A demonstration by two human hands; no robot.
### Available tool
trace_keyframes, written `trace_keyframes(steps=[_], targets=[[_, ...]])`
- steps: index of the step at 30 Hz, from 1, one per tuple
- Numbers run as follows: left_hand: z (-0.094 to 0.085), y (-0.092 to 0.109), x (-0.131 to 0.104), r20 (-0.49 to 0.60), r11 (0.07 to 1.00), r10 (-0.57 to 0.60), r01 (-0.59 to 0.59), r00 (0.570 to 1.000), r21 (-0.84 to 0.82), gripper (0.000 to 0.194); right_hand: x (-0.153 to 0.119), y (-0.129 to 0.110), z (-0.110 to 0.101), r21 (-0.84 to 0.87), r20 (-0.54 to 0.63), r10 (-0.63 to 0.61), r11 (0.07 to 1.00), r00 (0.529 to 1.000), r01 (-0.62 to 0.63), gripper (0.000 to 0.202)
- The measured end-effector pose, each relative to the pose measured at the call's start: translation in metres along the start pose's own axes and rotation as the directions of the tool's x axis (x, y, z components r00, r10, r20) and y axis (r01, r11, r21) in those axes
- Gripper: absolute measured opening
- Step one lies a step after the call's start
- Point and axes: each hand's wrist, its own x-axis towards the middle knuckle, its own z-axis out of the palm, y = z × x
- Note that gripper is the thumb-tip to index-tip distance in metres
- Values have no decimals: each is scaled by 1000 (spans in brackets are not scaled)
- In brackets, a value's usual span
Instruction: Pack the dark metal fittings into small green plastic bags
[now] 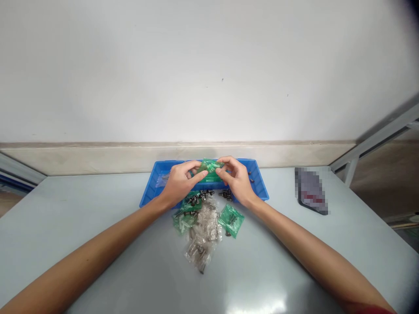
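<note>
We grip green packet (210,166) with fingers of left hand (179,181) and right hand (238,179), frame centre; clear bags (207,220) lie on counter (144,270), lower centre.

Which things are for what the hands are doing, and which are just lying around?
Seem to belong:
green packet, pinched between the left hand and right hand
blue tray beneath them
other green packets, clear packets and dark metal pieces nearby

Probably just lying about:
blurred dark object off to the right, apart from the rest
</note>
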Motion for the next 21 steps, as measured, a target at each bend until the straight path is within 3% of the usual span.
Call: trace_keyframes(steps=[3, 7, 15, 18, 21], targets=[[-2, 1, 0, 2, 998, 60, -60, 998, -15, 20, 1, 1, 1, -40, 4, -20, 999, 1000, 20, 16], [-3, 3, 0, -6, 993, 113, -113, 994, -45, 16, 4, 3, 2, 37, 37, 21, 999, 999, -22, 19], [1, -1, -1, -53, 995, -24, 19, 998, -95, 28, 4, 2, 2, 90, 13, 66, 994, 998, -67, 25], [1, 2, -1, -98, 989, -60, 46, 993, -138, 31, 5, -4, -2, -13, -38, 37, 999, 999, -38, 19], [-1, 5, -1, -134, 985, -82, 60, 988, -165, 29, 7, -17, -9, -280, 53, -45, 958, 998, 59, 11]])
